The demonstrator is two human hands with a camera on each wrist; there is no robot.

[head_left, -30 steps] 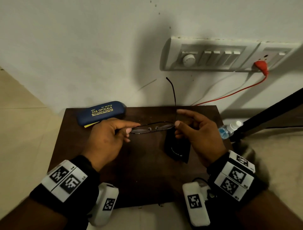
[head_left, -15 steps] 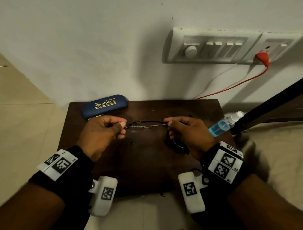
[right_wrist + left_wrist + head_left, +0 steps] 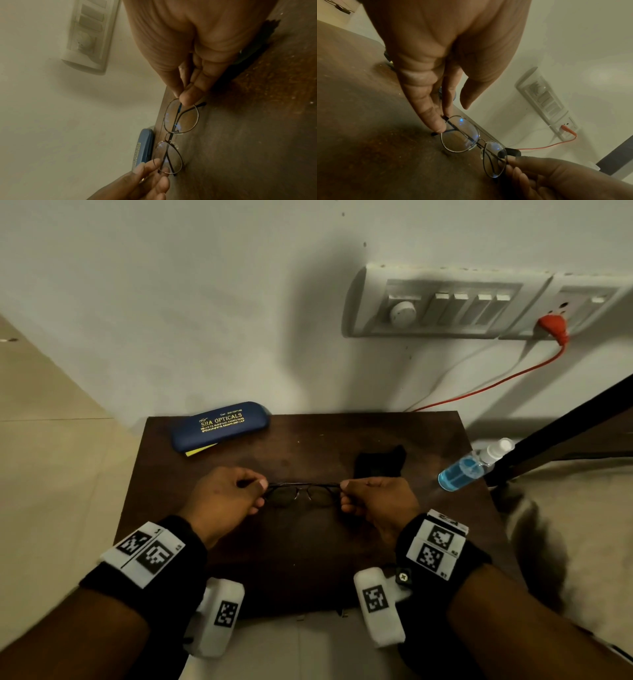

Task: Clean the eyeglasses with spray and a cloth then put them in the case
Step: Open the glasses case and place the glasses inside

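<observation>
Thin metal-framed eyeglasses with both temples folded hang just above the dark wooden table, held at each end. My left hand pinches the left hinge; my right hand pinches the right hinge. The eyeglasses show blue glints on the lenses. A closed blue case lies at the table's back left. A black cloth lies behind my right hand. The spray bottle with blue liquid lies at the right edge.
A yellow slip pokes out under the case. A switch panel with a red plug and red cable is on the wall behind. A dark diagonal bar crosses at the right. Tiled floor lies to the left.
The raised temple has been folded in, and both hands have lowered the glasses toward the table. The black cloth, earlier under my right hand, now lies uncovered behind it.
</observation>
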